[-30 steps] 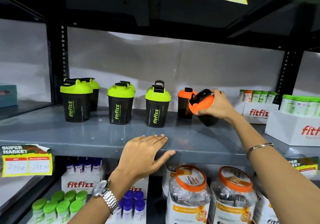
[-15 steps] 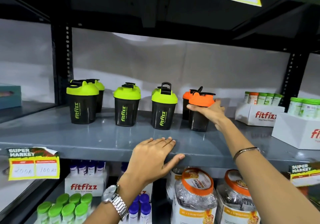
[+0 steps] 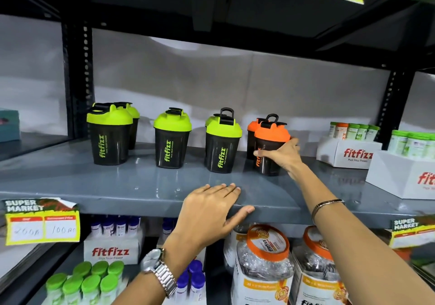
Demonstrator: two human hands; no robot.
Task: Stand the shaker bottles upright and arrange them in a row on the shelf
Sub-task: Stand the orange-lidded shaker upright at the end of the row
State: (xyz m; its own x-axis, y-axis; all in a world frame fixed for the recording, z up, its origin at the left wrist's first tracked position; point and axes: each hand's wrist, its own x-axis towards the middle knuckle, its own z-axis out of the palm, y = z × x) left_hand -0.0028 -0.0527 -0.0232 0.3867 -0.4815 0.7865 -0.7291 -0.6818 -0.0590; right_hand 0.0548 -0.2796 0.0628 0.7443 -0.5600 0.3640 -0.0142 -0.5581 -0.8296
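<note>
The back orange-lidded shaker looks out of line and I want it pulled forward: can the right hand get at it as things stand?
Probably not directly. The right hand grips the front orange-lidded shaker, which stands right before the back orange-lidded shaker and hides most of it.

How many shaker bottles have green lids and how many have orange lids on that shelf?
Green-lid shaker bottles: 5 that I can make out; two are mostly hidden behind front ones.
Orange-lid shaker bottles: 2; the right hand holds the front one.
Total: 7
</note>
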